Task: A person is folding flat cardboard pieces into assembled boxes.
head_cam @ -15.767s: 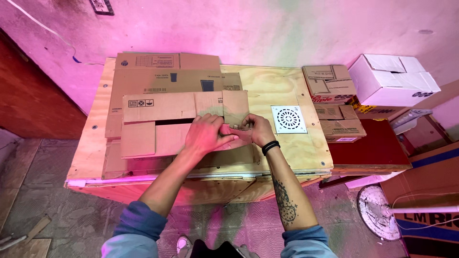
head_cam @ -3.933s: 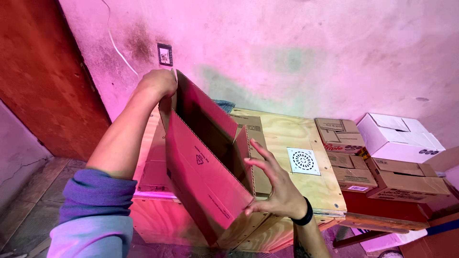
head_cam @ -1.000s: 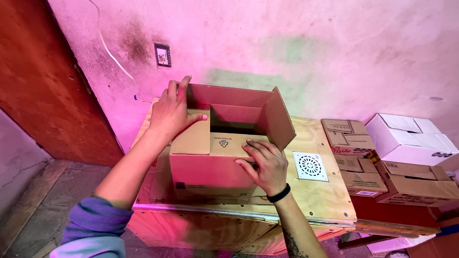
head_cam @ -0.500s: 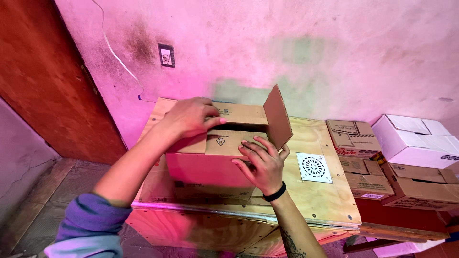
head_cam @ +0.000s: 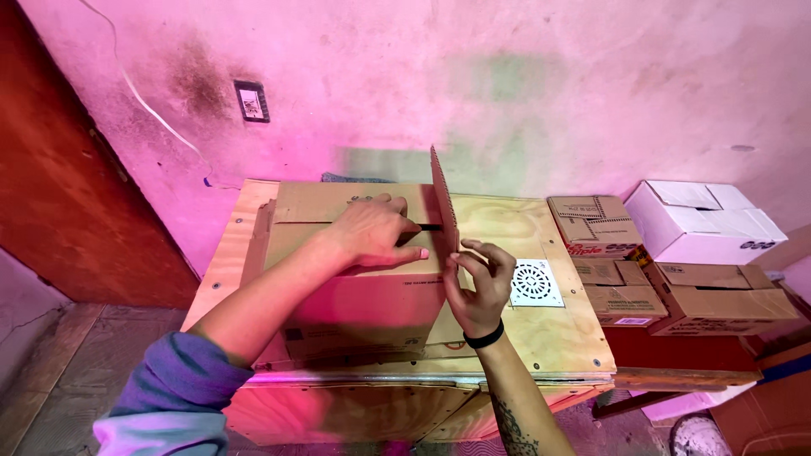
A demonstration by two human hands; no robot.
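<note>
A brown cardboard box (head_cam: 363,312) stands on the plywood table (head_cam: 566,338). My left hand (head_cam: 376,232) lies flat on the folded-down top flaps and presses them. My right hand (head_cam: 477,287) is at the box's right side, fingers on the base of the one upright flap (head_cam: 444,203), which stands on edge.
A white square drain grate (head_cam: 535,283) lies on the table right of the box. Several brown cartons (head_cam: 625,270) and a white box (head_cam: 705,221) are stacked at the right. A pink wall with a small switch plate (head_cam: 251,101) stands behind.
The side and back flaps have been folded down flat under my left hand. The right flap has swung up to vertical. My right hand has shifted from the box top to the box's right edge.
</note>
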